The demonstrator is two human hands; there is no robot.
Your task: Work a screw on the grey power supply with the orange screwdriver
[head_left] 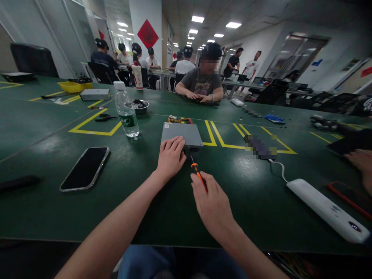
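A grey metal computer power supply (186, 133) lies on the green table in front of me, with a bundle of coloured cables (178, 120) at its far side. My left hand (172, 155) grips its near left edge, fingers bent over the top. In my right hand (211, 199) is an orange and black screwdriver (199, 175), its handle wrapped by the fingers. The thin shaft points at the near side of the box, close to a dark socket area (190, 150). Whether the tip touches a screw cannot be made out.
To the left are a phone (85, 169) and a water bottle (126, 112), with a metal bowl (142, 106) behind. A white power strip (325, 209) lies at right. Yellow tape (229, 146) marks the table (122, 217). A person (200, 83) sits opposite; another person's hand (362, 164) is at far right.
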